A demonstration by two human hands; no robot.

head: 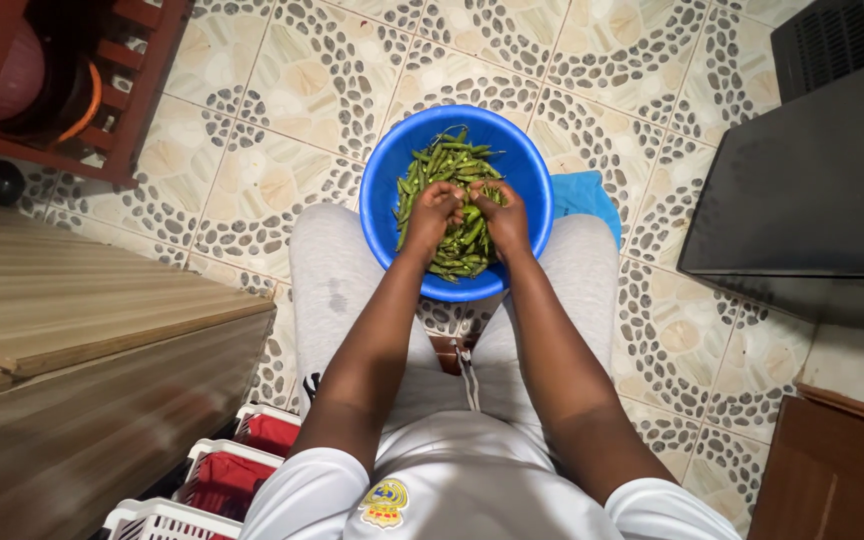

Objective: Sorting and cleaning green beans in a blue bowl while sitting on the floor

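Blue plastic: a round blue basin [384, 190] rests between the person's knees on the tiled floor [252, 170], propped near the grey trouser legs [337, 280]; it holds a heap of slim green pods [452, 160], most likely peas or beans in the shell
Left hand: the left hand [432, 215] is down in the heap, fingers curled shut around a pod or a few; exactly which ones I cannot tell, since the knuckles hide them
Right hand: the right hand [504, 218] sits just beside the left, touching it at the thumbs, fingers pinched together on what looks like the same pod
Step in hand: by my judgement the two hands are working a single pod between them, snapping or splitting it, over the pile; the heap looks largely untouched
What the grip calls for: a small twist or pull between thumb and fingertips, kept low over the basin so pieces fall inside
Around: a blue cloth or lid [584, 192] peeks out behind the basin on the right; a wooden bench top [82, 300] runs along the left; white crates with red contents [252, 450] stand by the left hip; a dark cabinet [812, 180] stands to the right; a red wooden rack [142, 60] with round vessels sits at the upper left
In the way: nothing lies between hands and pods; the knees hem the basin closely
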